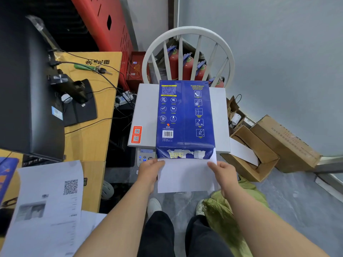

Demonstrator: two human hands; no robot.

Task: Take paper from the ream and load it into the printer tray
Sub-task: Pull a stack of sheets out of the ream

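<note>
While both forearms reach forward side by side, the left hand (151, 168) pinches the left edge of a white paper stack (185, 176) and the right hand (223, 170) clamps its right edge, thumbs on top. That stack sticks out level from the torn near end of the blue ream (185, 117), which lies flat on the grey printer (146, 112) lid, before a white chair (188, 52).

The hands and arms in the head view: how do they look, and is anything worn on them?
Both arms are bare up to the frame's edge: no sleeves show. The left hand and right hand carry no gloves, and no rings, watch or bracelet are visible.
</note>
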